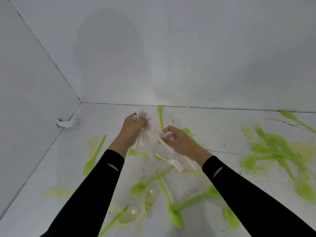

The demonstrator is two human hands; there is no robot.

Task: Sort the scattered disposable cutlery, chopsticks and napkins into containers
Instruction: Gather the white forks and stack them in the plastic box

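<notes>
Left hand (pixel 132 130) curls round a fistful of white plastic forks (pixel 148 119) over the white table (pixel 51 168) while the right hand (pixel 181 144) pinches a few more, probably bunching them for one drop; lime-green plastic spoons (pixel 172 214) lie scattered all around.

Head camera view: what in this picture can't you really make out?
- White forks: head view; the left hand and right hand gripping them, plus overlap, hide how many there are.
- Green pile, right: head view; motion blur runs the pieces together.
- Green spoon, far right: head view; cut off by the frame edge.
- Containers, chopsticks, napkins: none in view.
</notes>
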